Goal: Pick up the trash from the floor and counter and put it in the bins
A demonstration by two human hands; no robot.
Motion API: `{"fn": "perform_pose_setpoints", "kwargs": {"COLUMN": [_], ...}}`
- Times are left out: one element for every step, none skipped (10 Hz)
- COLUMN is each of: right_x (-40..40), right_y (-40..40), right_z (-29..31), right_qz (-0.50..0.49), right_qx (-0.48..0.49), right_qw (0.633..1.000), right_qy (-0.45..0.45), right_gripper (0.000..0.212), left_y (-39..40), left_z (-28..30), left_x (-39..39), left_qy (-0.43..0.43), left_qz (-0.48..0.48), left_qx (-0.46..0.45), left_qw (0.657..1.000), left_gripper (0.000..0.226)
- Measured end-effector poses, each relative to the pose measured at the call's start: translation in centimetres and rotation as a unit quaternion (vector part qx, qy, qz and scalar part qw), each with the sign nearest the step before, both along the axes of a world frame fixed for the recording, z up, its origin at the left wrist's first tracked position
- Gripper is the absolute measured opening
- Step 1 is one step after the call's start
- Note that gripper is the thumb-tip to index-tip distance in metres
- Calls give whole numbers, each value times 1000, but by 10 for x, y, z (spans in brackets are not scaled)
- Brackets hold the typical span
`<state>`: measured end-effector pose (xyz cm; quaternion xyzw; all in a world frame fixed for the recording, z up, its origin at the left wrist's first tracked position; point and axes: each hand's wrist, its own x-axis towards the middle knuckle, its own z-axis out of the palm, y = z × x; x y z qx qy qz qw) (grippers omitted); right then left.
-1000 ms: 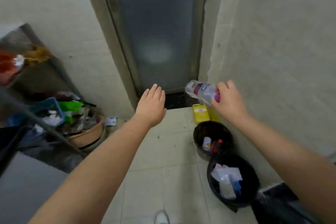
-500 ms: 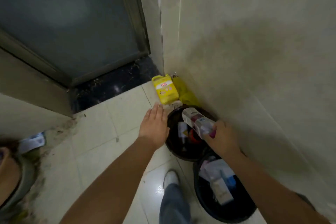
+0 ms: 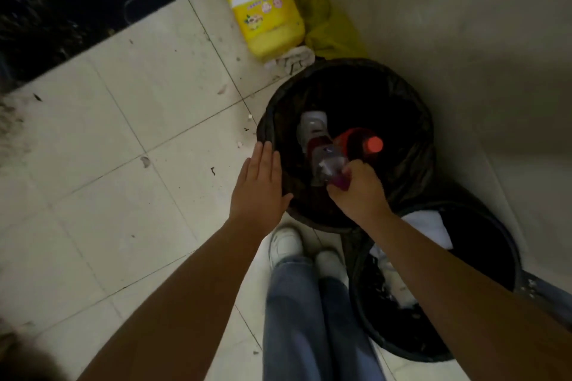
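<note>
My right hand (image 3: pixel 357 193) grips a clear plastic bottle (image 3: pixel 326 164) by its purple cap end and holds it down inside the far black-lined bin (image 3: pixel 411 108). In that bin lie a white bottle (image 3: pixel 312 127) and a red bottle with a red cap (image 3: pixel 360 142). My left hand (image 3: pixel 260 192) is flat and open, fingers together, at the bin's left rim, holding nothing. A second black-lined bin (image 3: pixel 507 244) stands nearer to me on the right, holding white paper and packaging, partly hidden by my right forearm.
A yellow detergent jug (image 3: pixel 263 12) stands on the tiled floor beyond the bins, with a yellow bag (image 3: pixel 325 18) and a white rag (image 3: pixel 291 60) beside it. The wall runs along the right. My legs and white shoes (image 3: pixel 286 244) are just short of the bins.
I have leaned in over the bins. My right hand lowered the bottle from above the far bin's rim down into it. My left hand stayed by the rim.
</note>
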<state>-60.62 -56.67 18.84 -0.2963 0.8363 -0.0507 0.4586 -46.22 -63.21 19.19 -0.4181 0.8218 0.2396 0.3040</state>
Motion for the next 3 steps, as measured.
{"fn": "perform_pose_setpoints", "kwargs": {"right_x": [8, 13, 12], "right_y": [1, 4, 2], "right_z": [-18, -27, -19], "right_qz": [64, 125, 199], "right_qx": [31, 46, 44], "right_qw": [997, 991, 979], "right_qy": [-40, -27, 28], "right_gripper": [48, 51, 55], "left_y": [-1, 2, -1], "left_z": [-17, -31, -23], "left_x": [0, 1, -3], "left_qy": [9, 51, 50], "left_qz": [2, 0, 10], "left_qx": [9, -59, -62], "left_qw": [1000, 997, 997], "left_gripper": [75, 81, 79]}}
